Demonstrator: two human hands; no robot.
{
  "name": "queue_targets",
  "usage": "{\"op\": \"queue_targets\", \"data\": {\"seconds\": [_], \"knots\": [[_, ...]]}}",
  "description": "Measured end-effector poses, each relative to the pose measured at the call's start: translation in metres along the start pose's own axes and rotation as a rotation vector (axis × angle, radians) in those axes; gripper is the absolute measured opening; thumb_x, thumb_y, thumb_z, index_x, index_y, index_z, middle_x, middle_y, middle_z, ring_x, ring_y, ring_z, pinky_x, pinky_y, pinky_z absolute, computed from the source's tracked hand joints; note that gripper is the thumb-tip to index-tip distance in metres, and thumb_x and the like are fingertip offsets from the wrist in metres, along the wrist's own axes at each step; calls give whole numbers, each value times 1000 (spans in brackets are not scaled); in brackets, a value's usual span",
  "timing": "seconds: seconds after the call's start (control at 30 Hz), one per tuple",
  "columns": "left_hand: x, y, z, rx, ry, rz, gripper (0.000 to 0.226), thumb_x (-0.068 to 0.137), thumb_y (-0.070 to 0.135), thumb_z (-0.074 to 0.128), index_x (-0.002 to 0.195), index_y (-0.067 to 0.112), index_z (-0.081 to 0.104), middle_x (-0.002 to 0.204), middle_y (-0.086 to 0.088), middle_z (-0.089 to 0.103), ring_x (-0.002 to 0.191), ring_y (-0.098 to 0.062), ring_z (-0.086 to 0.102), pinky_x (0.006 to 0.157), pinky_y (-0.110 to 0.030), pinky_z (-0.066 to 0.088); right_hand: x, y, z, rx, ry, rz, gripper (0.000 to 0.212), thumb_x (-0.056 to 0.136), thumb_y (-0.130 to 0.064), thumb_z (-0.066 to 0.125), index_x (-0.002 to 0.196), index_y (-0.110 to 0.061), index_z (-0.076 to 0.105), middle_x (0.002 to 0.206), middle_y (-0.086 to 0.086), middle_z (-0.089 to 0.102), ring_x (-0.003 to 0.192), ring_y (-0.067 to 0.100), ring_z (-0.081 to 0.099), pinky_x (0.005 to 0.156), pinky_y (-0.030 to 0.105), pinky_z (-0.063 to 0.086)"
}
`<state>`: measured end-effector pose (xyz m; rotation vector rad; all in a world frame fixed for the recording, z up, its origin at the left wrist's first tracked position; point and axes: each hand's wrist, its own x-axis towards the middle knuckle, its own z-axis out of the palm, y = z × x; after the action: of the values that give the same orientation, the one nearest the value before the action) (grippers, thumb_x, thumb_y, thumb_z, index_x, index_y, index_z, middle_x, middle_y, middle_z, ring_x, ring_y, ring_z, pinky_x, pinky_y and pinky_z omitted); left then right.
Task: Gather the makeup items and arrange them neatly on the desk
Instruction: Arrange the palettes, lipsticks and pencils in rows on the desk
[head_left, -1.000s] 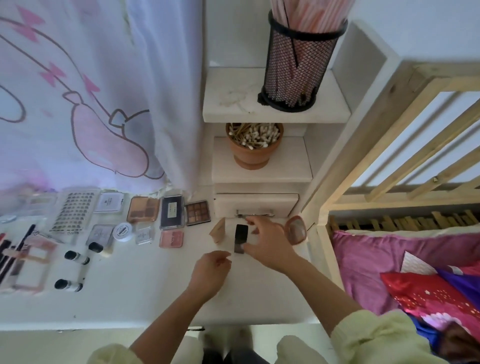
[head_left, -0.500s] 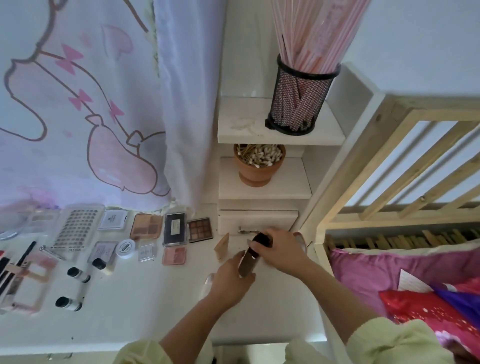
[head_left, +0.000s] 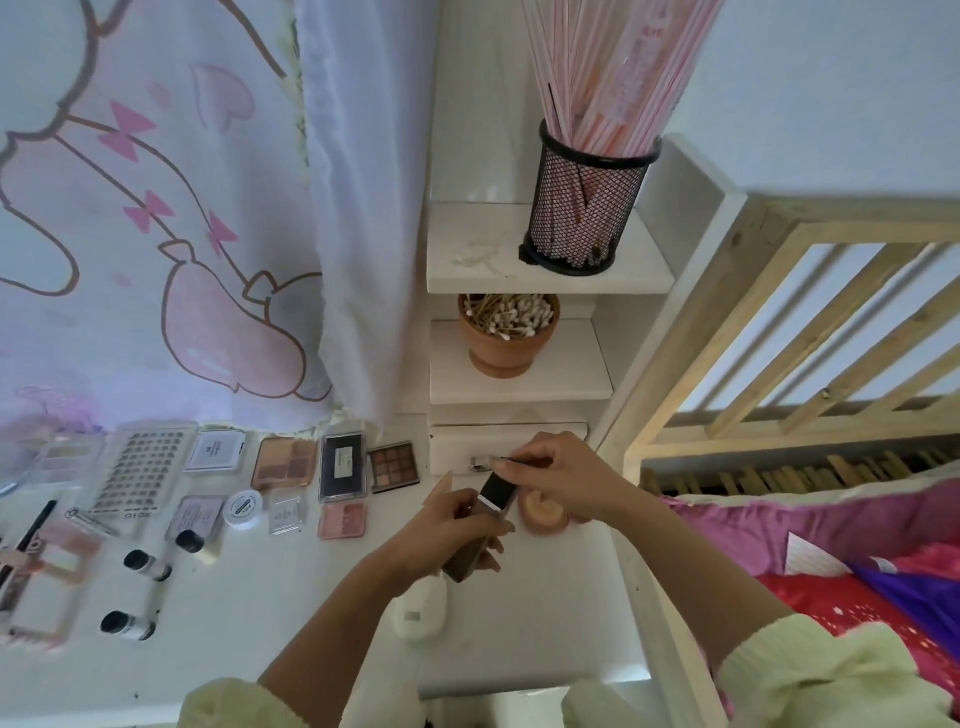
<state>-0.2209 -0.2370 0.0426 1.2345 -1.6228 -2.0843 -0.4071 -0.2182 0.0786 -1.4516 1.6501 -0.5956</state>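
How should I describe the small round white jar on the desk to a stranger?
Look at the white desk under the pink cartoon curtain, where makeup lies in rows. In the row nearer the person, the round white jar sits between a lilac compact and a clear square case. Unlike its flat, square neighbours, it is round.

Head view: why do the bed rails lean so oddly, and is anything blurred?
Head view: the wide-angle lens splays the wooden bed frame and white shelves; daylight glows softly through the curtain, with no hard shadows; makeup at the far left edge smears, while the brown tube held by the left hand and right hand looks fairly sharp.
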Motion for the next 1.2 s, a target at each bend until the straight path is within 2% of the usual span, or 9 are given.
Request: {"op": "queue_targets", "data": {"seconds": [0.07,0.13,0.23,0.3,0.37,0.6,0.77,1.07,1.2], "knots": [[-2,-1,-4,-45,-49,-6,40,83,32,68,111,5,57,91,-15,67,74,-24,67,73,-29,56,-1,2,1,49,-1,29,34,86,-48,65,100,-20,76,96,-1,67,93,14,62,88,29,49],[-3,-1,-6,-67,-70,17,49,82,41,64,112,4,56,91,-14,68,72,-25,66,71,-30,55,-2,3,2,109,10,71,31,86,-48,63,98,-22,76,97,-5,67,92,12,62,88,28,49],[-6,-1,-5,-74,-51,56,48,89,43,60,113,2,57,91,-13,70,69,-23,63,65,-27,53,-3,1,1,202,5,130,32,88,-50,61,91,-22,77,79,-5,67,73,11,58,75,24,45],[-7,0,-3,-63,-32,71,43,91,39,55,111,2,57,89,-12,69,65,-21,61,59,-23,50,-4,1,1,221,-1,146,32,89,-49,60,89,-21,77,71,-6,67,69,12,57,72,24,44],[-8,0,-1,-60,-31,87,39,95,35,51,112,1,55,88,-12,69,64,-21,60,58,-23,50,-7,-2,1,250,-12,135,31,92,-42,59,91,-16,76,66,-12,68,63,4,58,66,18,45],[-7,1,6,-43,14,114,32,96,48,47,89,17,52,70,-6,56,51,-17,46,50,-27,32,-11,-9,2,327,48,111,35,94,-35,60,91,-3,75,54,-12,64,48,1,53,52,13,42],[-5,0,3,-31,29,113,35,94,53,48,90,19,53,67,-6,52,49,-18,42,51,-29,31,-10,-8,4,354,53,119,37,95,-31,60,93,3,74,51,-12,61,45,0,51,49,13,39],[-3,0,3,-32,34,77,39,91,57,50,95,19,57,67,-6,50,49,-16,40,49,-26,35,-5,2,6,421,64,116,30,93,-29,63,88,-2,76,56,-7,64,48,5,52,54,19,39],[-3,1,10,-48,70,91,37,92,57,50,90,20,54,66,-7,49,47,-16,41,45,-23,34,-2,2,2,459,57,76,30,91,-28,64,89,-1,76,71,6,72,56,10,54,57,21,43]]}}
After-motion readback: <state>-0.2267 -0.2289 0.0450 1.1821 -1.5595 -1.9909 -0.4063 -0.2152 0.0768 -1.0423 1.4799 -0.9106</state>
